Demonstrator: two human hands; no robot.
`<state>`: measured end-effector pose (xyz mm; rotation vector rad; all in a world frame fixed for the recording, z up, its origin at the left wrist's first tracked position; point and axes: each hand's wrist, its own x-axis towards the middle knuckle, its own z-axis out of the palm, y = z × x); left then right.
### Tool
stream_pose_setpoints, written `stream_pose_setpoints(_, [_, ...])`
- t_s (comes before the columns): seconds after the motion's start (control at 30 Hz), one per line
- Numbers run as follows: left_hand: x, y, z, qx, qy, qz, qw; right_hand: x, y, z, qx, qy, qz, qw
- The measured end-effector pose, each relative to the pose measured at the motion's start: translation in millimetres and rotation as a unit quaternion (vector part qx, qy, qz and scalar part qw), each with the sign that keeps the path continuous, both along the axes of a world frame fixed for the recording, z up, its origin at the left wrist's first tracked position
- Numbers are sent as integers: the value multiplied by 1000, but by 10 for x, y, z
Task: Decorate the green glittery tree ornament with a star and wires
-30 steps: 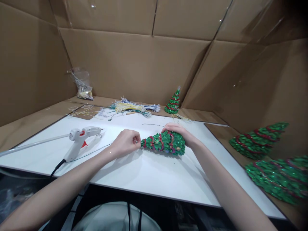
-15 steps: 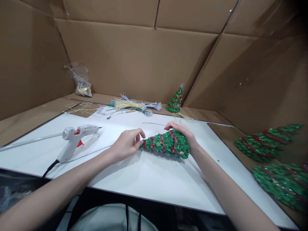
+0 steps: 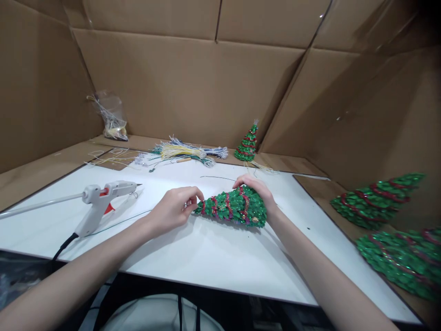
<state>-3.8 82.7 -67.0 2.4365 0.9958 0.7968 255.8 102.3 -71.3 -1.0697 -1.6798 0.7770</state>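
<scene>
Fingertips of left hand (image 3: 172, 209) pinching tip of sequined Christmas tree (image 3: 234, 206) lying on white board (image 3: 213, 253); right hand (image 3: 257, 193) gripping its base. Needing steady hold, finer tip work.

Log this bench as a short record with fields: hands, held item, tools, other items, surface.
left hand: left hand pinches at the pointed tip of the lying tree
right hand: right hand grips the wide base end of the same tree
held item: green sequin tree with red garland, lying on its side
tools: white glue gun, left of the hands, untouched
other items: wire bundle at the back; small upright tree; two lying trees on the right
surface: white board inside cardboard walls
</scene>
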Motion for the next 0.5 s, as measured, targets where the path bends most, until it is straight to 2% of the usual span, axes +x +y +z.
stream_pose_setpoints(0.23, [-5, -5, -3, 32, 9, -2, 999, 29, 21, -45, -3, -9, -7, 1000])
stream_pose_setpoints(0.4, [-4, -2, -2, 5, 16, -17, 1000, 88, 18, -1, -57, -28, 45, 997])
stream_pose_setpoints(0.5, [-3, 7, -17, -2, 15, -18, 1000, 154, 31, 26, -79, -51, 50, 994])
